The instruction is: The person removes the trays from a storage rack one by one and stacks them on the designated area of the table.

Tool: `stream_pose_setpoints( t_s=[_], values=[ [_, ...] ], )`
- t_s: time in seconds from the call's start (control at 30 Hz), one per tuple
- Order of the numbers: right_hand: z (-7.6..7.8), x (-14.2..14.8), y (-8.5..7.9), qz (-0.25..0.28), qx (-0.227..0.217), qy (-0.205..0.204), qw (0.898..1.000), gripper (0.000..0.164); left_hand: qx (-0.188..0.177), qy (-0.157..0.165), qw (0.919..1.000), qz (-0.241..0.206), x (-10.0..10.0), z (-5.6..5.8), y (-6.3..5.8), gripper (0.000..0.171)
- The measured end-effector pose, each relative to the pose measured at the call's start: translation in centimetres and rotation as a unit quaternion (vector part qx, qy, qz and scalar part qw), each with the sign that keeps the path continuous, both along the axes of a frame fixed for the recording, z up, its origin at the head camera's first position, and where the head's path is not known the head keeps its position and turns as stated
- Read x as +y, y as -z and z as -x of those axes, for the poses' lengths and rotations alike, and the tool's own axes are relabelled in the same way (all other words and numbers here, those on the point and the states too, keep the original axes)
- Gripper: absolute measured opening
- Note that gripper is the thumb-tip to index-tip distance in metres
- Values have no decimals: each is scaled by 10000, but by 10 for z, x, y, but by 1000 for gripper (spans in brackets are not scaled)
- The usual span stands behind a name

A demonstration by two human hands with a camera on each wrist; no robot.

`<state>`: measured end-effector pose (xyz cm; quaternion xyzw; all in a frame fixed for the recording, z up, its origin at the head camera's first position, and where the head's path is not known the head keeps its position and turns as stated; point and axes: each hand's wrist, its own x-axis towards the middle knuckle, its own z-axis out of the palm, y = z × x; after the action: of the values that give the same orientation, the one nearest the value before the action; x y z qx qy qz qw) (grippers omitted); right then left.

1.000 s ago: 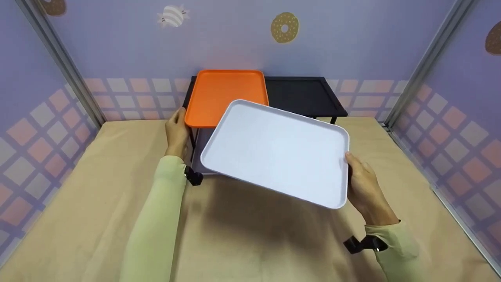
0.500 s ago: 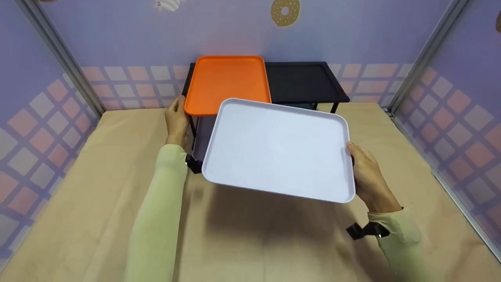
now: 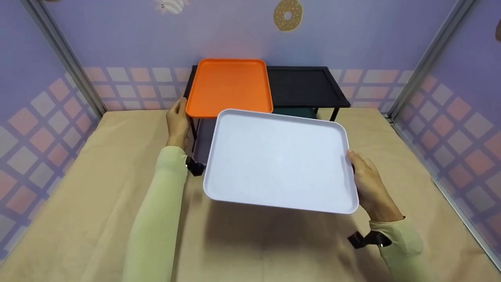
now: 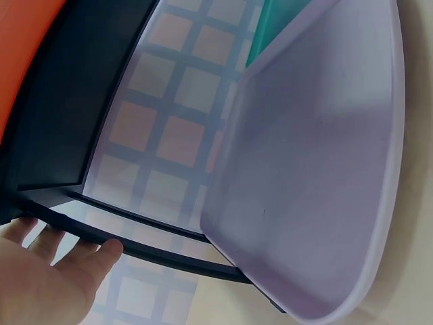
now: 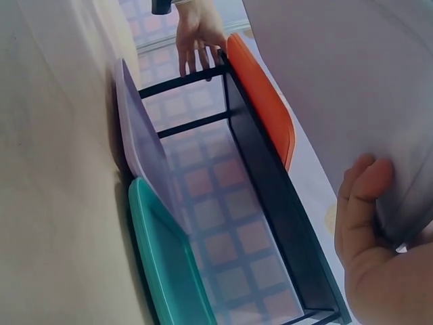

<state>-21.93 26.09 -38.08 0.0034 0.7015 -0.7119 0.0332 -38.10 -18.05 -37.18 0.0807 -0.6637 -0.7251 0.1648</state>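
My right hand (image 3: 370, 184) holds a pale lilac-white tray (image 3: 280, 160) by its right edge, the thumb over the rim. The tray is raised in front of a low black rack (image 3: 303, 86), and its shadow falls on the tabletop beneath. At the rack's left end my left hand (image 3: 178, 125) touches the black leg (image 4: 155, 256) with extended, spread fingers. An orange tray (image 3: 231, 88) lies on the left part of the rack's top. Under the rack are a light purple tray (image 4: 304, 156) on the left and a green tray (image 5: 162, 250) on the right.
Beige cloth (image 3: 98, 196) covers the table. A patterned purple wall (image 3: 227, 31) rises close behind the rack, with side walls at both ends. The right half of the rack's top shows bare black.
The held tray has turned so that its near edge lies more level. The head view has tilted slightly downward. My left hand stays at the rack's left leg.
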Motion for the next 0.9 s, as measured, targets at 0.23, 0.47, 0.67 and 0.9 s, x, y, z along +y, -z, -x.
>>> stream_pose_setpoints(
  t_s=[0.23,0.47,0.67,0.9],
  values=[
    [-4,3,4,103,-93,39,9999,43,-89,30,9999,61,3,1,0,49],
    [-3,2,6,-35,-41,-98,9999,47,-46,-58,9999,100,1,-1,0,49],
    [-2,4,10,-177,-40,-201,9996,47,109,-108,9997,167,1,-2,2,46],
    [-3,4,17,-156,-154,-152,9996,48,119,-70,9999,0,1,-2,3,45]
  ],
)
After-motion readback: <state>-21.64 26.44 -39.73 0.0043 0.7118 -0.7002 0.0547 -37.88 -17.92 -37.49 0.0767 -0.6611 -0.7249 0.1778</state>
